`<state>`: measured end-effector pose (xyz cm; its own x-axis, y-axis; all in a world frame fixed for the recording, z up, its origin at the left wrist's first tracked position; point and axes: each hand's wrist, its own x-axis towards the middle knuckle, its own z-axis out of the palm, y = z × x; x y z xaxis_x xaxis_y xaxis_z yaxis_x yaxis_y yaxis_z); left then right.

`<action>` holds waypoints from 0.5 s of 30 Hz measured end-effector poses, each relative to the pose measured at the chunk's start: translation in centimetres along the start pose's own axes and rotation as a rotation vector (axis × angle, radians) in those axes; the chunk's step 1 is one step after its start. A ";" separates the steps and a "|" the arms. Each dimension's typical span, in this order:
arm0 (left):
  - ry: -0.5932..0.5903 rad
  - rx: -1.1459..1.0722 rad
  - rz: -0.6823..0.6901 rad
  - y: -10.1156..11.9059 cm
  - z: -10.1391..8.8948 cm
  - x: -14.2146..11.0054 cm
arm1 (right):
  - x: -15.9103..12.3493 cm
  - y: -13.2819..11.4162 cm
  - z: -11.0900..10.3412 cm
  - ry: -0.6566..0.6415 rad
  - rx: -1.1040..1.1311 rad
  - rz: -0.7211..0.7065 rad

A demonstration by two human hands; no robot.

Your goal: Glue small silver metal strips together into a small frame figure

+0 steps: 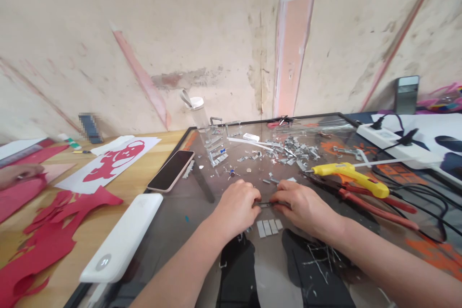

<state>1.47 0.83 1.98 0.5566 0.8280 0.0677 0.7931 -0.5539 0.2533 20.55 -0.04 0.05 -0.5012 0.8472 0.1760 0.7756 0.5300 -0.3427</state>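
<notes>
Left hand (236, 208): fingertips pinching left end of a thin, dark, metal-looking strip (266, 204), centre frame.
Right hand (302, 203): pinching its right end.
Strip work: probably bending or straightening; calls for an even, steady grip.
Flat grey rectangular plates (267, 227): four, in a row, just below the strip.
Yellow plastic glue gun (352, 175): one, right of frame.
Silvery metal scraps (294, 150): uncountable, upper centre-right.

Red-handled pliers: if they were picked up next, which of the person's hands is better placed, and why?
Probably the right hand: the red-handled pliers lie to its right, while the left hand would have to reach across it. Both hands pinch a thin strip, though.
</notes>
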 end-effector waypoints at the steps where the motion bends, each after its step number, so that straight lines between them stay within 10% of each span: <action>1: 0.002 0.005 0.002 0.0 0.0 0.0 | 0.0 0.0 0.1 -0.001 0.001 0.001; 15: 0.209 -0.084 -0.063 -0.7 -1.6 0.2 | -0.5 2.6 -1.4 0.203 0.109 0.050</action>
<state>0.60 1.55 3.31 0.4364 0.8657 0.2452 0.7964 -0.4984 0.3425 23.36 1.01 0.36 -0.3670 0.8681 0.3343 0.7461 0.4893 -0.4516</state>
